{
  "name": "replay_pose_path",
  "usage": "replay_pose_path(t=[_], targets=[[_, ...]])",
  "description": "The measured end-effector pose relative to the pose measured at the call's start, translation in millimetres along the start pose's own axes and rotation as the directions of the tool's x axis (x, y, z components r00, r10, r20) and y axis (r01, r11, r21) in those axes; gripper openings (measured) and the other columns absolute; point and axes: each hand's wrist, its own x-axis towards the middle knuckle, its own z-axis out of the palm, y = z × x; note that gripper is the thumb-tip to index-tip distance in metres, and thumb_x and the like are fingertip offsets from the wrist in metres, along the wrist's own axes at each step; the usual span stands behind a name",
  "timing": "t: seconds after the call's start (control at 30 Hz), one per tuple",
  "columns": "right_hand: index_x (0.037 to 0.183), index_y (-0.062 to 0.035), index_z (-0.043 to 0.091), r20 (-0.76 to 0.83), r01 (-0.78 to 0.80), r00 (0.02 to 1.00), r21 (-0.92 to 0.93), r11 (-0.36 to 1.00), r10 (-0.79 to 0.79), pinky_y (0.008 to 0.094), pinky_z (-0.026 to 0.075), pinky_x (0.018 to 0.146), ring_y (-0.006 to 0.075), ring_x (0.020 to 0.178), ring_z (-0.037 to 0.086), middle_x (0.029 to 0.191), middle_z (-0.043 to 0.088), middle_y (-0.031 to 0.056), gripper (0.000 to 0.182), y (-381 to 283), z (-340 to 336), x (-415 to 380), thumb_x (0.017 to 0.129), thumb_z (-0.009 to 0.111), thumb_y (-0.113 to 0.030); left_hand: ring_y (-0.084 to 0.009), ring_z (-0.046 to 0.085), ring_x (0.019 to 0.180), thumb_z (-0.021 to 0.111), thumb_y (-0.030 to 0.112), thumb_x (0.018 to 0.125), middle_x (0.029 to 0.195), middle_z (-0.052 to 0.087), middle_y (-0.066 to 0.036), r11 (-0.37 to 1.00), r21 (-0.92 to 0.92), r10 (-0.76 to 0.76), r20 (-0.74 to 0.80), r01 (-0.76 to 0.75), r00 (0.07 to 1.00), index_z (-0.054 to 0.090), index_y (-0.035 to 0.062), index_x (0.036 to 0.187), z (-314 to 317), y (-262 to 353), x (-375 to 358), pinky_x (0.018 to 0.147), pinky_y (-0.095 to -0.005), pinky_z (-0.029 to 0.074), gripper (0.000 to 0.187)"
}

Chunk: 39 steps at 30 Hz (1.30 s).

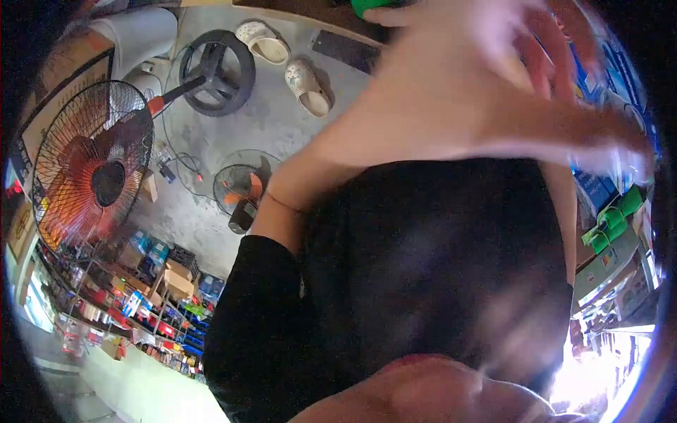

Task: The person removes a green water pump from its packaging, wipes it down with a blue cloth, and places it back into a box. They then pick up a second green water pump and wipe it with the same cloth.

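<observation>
My left hand [451, 92] is large and blurred by motion at the upper right, close to the camera. Its fingers are apart, with one digit stretched toward the right edge, and nothing shows held in it. Partly behind it, my right hand [557, 53] shows only as smeared, reddish fingers near the top right. Whether those fingers hold anything is hidden. Both hands are in front of a black shirt [437, 247], and a green thing [370, 5] lies by the top edge, near the left hand.
An orange-bladed fan [106, 180] stands at the left, its round base [215, 74] on the floor. A smaller fan [240, 185] sits nearby. Pale clogs [307, 88] lie above it. Packed shelves [134, 303] fill the lower left. Green rolled items [613, 222] and boxes line the right.
</observation>
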Motion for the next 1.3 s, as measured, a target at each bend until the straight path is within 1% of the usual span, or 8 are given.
replay_pose_path(t=[0.07,0.27,0.37,0.43,0.93,1.13,1.2,1.3], targets=[[0.128,-0.0009,0.044,-0.037,0.021,0.999,0.027,0.999,-0.02,0.0325,0.041,0.09,0.0237,0.1,0.053,0.109,0.058,0.0144,0.07,-7,2,0,0.068,0.075,-0.019,-0.0194,0.063,0.085,0.073,0.031,0.079,0.116,0.06,-0.013,0.985,-0.167,0.137,0.624,-0.04,0.769,0.028,0.0147,0.14,18,-11,26,0.074,-0.0299,0.051,0.077],[0.135,-0.001,0.037,0.001,-0.057,0.998,0.077,0.995,0.057,0.0324,0.038,0.094,0.0222,0.106,0.05,0.117,0.055,0.0124,0.082,4,-1,3,0.067,0.078,-0.022,-0.0186,0.062,0.085,0.072,0.03,0.08,0.114,0.059,-0.012,0.99,-0.141,0.08,0.549,-0.002,0.832,0.031,0.0137,0.137,30,-1,11,0.074,-0.0292,0.05,0.072],[0.135,-0.0007,0.037,0.034,0.06,0.997,0.208,0.976,-0.069,0.0328,0.038,0.094,0.0219,0.105,0.052,0.116,0.055,0.0128,0.082,4,-1,0,0.067,0.078,-0.022,-0.0181,0.061,0.085,0.072,0.03,0.08,0.112,0.059,-0.012,0.99,-0.138,0.062,0.508,0.01,0.859,0.032,0.0131,0.135,44,5,4,0.074,-0.0288,0.049,0.069],[0.135,-0.0011,0.037,-0.027,-0.036,0.999,0.006,0.999,0.037,0.033,0.039,0.094,0.0223,0.105,0.052,0.116,0.056,0.0131,0.082,-2,0,2,0.068,0.078,-0.022,-0.0177,0.061,0.085,0.072,0.03,0.081,0.111,0.059,-0.011,0.993,-0.115,0.053,0.458,0.0,0.887,0.033,0.0127,0.133,53,8,9,0.074,-0.0286,0.049,0.068],[0.136,-0.0007,0.037,-0.059,-0.12,0.991,-0.061,0.991,0.116,0.0332,0.038,0.096,0.0246,0.11,0.051,0.12,0.054,0.0157,0.082,-11,-1,-2,0.069,0.078,-0.026,-0.0153,0.058,0.084,0.07,0.027,0.083,0.104,0.058,-0.008,0.993,-0.115,0.003,0.211,0.022,0.977,0.04,0.0097,0.124,44,15,-6,0.075,-0.0266,0.046,0.054],[0.135,-0.0015,0.039,0.095,0.069,0.993,0.071,0.995,-0.076,0.0338,0.037,0.097,0.0254,0.111,0.051,0.121,0.054,0.0153,0.08,8,0,7,0.068,0.078,-0.025,-0.0143,0.057,0.084,0.069,0.026,0.084,0.101,0.057,-0.007,0.993,-0.111,-0.021,0.082,0.03,0.996,0.042,0.0086,0.12,41,14,-7,0.075,-0.0258,0.045,0.048],[0.135,-0.0028,0.039,-0.039,0.139,0.989,-0.029,0.99,-0.14,0.0336,0.037,0.097,0.025,0.111,0.05,0.121,0.054,0.0144,0.08,12,1,4,0.069,0.078,-0.024,-0.0139,0.057,0.084,0.069,0.026,0.084,0.1,0.057,-0.007,0.992,-0.125,-0.022,0.055,0.028,0.998,0.043,0.0082,0.118,44,13,-5,0.075,-0.0255,0.045,0.046],[0.136,-0.003,0.038,0.001,0.033,0.999,0.006,0.999,-0.033,0.0337,0.037,0.097,0.0247,0.111,0.05,0.121,0.054,0.0146,0.08,4,0,3,0.069,0.077,-0.023,-0.0134,0.056,0.084,0.068,0.025,0.084,0.098,0.057,-0.006,0.989,-0.134,-0.052,0.017,0.054,0.999,0.045,0.0076,0.116,48,10,-7,0.075,-0.0251,0.044,0.044]])
